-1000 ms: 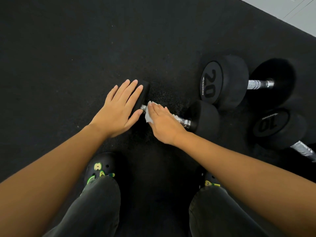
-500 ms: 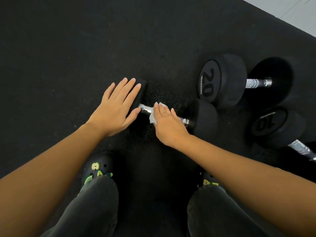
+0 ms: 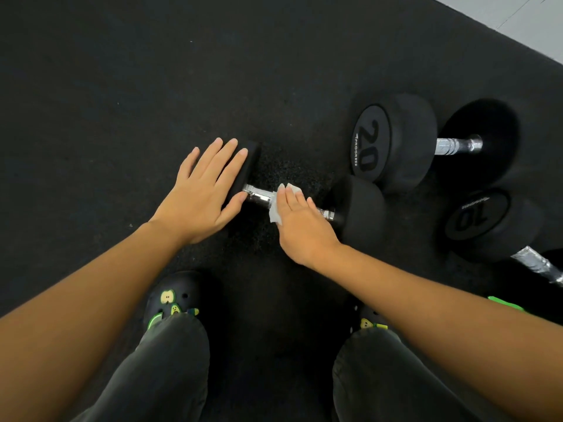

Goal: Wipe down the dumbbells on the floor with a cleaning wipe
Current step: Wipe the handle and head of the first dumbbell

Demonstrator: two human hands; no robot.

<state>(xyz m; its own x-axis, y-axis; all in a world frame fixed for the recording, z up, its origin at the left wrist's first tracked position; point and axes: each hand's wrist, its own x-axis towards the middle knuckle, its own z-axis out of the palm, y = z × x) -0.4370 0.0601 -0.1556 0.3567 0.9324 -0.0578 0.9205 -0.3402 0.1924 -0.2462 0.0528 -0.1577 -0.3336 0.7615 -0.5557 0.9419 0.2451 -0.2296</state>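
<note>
The left hand [image 3: 202, 194] lies flat, fingers spread, steadying the heavy black rubber-headed dumbbell [image 3: 361, 208]; the right hand [image 3: 300, 222] presses a soft white wipe [image 3: 278, 208] around its slick chrome handle [image 3: 259, 194], mid-mat.

Black speckled rubber floor mat [image 3: 122, 86] fills most of view. Pale grey hard flooring [image 3: 524, 16] at upper right corner. Two black perforated clogs with green-yellow avocado charms: left clog [image 3: 173, 300], right clog [image 3: 370, 319]. Dark grey trouser legs [image 3: 164, 376] below.
</note>
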